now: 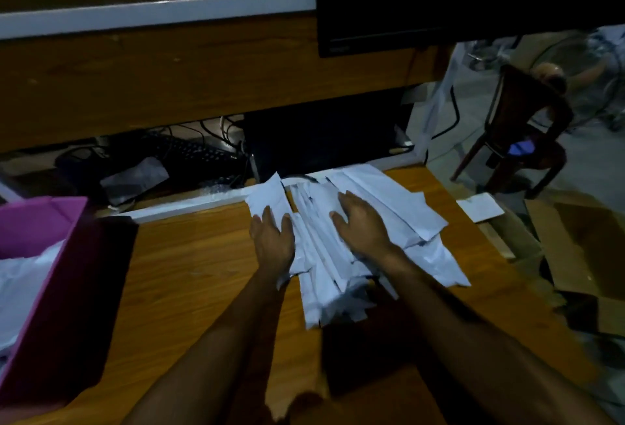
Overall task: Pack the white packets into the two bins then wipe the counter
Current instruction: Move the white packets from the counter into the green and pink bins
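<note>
A loose pile of white packets (399,201) lies spread on the wooden counter (189,265) near its far edge. My left hand (272,242) rests palm down on the pile's left side, fingers apart. Flat on the middle of the pile lies my right hand (360,226), its fingers spread over the packets. Neither hand has lifted a packet. At the left edge stands a pink bin (50,296) with white packets (20,279) inside it. A second bin is not in view.
A black monitor (439,1) hangs over the far right. A keyboard and cables (176,154) sit on a lower shelf behind the counter. A brown chair (517,133) stands at the right, with a cardboard box (575,248) and one stray white packet (480,206) beside the counter.
</note>
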